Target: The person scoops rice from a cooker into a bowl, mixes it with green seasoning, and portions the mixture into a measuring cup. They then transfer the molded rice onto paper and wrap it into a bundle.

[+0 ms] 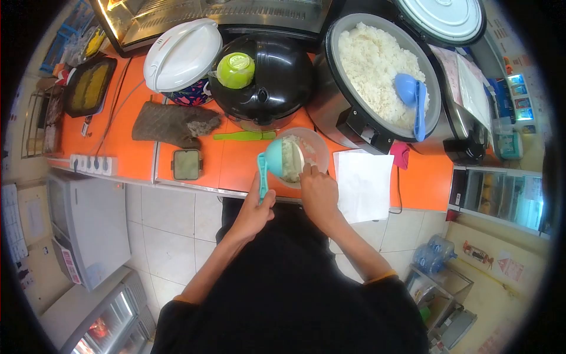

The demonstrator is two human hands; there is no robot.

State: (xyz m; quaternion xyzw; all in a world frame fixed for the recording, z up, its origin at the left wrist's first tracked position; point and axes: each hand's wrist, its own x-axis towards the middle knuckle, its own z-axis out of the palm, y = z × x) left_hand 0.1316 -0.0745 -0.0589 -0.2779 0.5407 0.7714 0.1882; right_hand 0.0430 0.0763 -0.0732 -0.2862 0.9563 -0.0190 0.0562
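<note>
We find the left hand (pixel 252 218) clamped on the scoop (pixel 273 158) at the bowl's (pixel 316 146) left; the right hand (pixel 319 193) is curled at its right, grip undetermined. Tipping the scoop outward could spill rice (pixel 289 160) beside the bowl.

by the counter's (pixel 236 168) front edge i see a clear round bowl (pixel 319 146); a turquoise scoop (pixel 272 158) tilts sideways over it, holding white rice (pixel 288 160), a thin, partly hidden white utensil (pixel 301 156) beside the rice.
</note>
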